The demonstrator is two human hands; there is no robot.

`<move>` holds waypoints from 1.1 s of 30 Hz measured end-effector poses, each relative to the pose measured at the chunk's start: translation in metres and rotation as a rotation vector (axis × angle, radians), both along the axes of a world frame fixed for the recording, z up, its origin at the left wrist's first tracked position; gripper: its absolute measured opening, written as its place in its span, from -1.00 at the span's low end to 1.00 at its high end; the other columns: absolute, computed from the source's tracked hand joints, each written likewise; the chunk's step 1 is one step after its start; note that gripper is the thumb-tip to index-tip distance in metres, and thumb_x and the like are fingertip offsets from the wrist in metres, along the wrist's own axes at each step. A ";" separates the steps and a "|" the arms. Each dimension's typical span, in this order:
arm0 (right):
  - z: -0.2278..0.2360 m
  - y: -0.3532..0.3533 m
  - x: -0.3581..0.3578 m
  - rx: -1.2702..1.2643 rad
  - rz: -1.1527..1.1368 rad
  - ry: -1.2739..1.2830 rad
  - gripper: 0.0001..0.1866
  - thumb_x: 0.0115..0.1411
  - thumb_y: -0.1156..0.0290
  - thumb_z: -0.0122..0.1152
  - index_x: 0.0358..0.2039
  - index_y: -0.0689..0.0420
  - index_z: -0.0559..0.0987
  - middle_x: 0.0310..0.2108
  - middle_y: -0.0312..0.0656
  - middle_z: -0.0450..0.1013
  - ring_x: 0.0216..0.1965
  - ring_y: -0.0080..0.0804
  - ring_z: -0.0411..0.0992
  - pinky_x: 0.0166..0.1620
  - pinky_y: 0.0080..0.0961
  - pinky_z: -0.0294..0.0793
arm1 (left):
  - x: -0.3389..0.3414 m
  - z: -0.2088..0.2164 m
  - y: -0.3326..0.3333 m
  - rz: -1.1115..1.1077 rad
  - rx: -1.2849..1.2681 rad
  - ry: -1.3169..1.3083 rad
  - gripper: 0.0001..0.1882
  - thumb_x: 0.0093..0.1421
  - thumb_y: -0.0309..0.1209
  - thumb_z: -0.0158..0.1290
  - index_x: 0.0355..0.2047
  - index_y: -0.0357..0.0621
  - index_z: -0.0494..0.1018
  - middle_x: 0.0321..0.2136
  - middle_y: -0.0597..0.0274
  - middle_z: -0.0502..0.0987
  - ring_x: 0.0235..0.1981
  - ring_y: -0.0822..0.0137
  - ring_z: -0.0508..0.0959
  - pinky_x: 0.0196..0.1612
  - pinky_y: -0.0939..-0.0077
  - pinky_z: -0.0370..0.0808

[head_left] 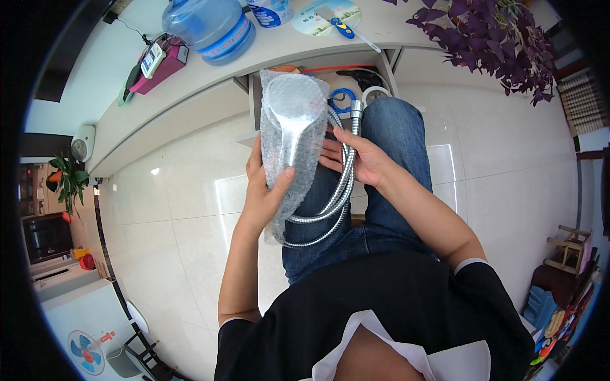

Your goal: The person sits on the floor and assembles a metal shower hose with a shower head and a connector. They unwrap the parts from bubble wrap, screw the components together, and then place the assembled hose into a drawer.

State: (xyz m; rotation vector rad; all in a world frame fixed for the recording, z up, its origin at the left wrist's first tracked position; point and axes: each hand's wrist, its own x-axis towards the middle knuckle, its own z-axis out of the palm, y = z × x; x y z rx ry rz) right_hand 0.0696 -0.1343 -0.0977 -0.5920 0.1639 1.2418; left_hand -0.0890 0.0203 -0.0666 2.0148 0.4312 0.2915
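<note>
A silver shower head wrapped in clear bubble wrap stands upright above my lap, its round end away from me. My left hand grips its lower part through the wrap, thumb across the handle. Beside it hangs a looped, ribbed metal shower hose, one end fitting pointing up. My right hand is closed around the hose loops, the thumb in front and the fingers partly behind. The hose's lower loops run toward the bottom of the wrap. Past my knees, an open drawer holds a blue coil and a black bag.
On the pale counter stand a large water bottle, a white-and-blue tub and a scraper on a round mat. A purple-leaved plant overhangs the right side. My jeans-clad knees are close to the drawer.
</note>
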 end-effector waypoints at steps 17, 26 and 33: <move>0.003 -0.059 -0.003 0.380 0.048 -0.011 -0.05 -0.11 -0.18 0.24 0.19 0.08 0.15 0.20 -0.11 0.11 0.24 -0.17 0.03 0.26 -0.14 -0.06 | 0.032 0.045 -0.057 -0.044 0.321 -0.153 -0.40 0.13 -0.23 0.01 0.13 -0.24 0.17 0.17 -0.20 0.04 0.12 -0.17 0.09 0.18 0.12 0.02; 0.013 -0.088 -0.029 0.285 -0.105 0.063 -0.25 0.06 0.01 0.08 0.16 0.20 0.15 0.17 -0.03 0.14 0.21 -0.12 0.07 0.26 -0.16 -0.09 | 0.032 0.001 -0.069 -0.209 -0.022 -0.045 -0.53 0.21 -0.14 -0.10 0.07 -0.11 0.31 0.13 -0.15 0.17 0.13 -0.20 0.10 0.19 0.09 0.00; 0.021 -0.060 -0.008 0.135 -0.216 -0.024 -0.36 0.15 0.10 -0.01 0.15 0.21 0.17 0.13 -0.05 0.21 0.17 -0.20 0.15 0.26 -0.25 -0.02 | 0.065 0.005 -0.069 -0.158 0.239 -0.110 -0.52 0.23 -0.09 -0.16 0.08 -0.06 0.30 0.14 -0.16 0.15 0.14 -0.24 0.07 0.18 0.04 -0.01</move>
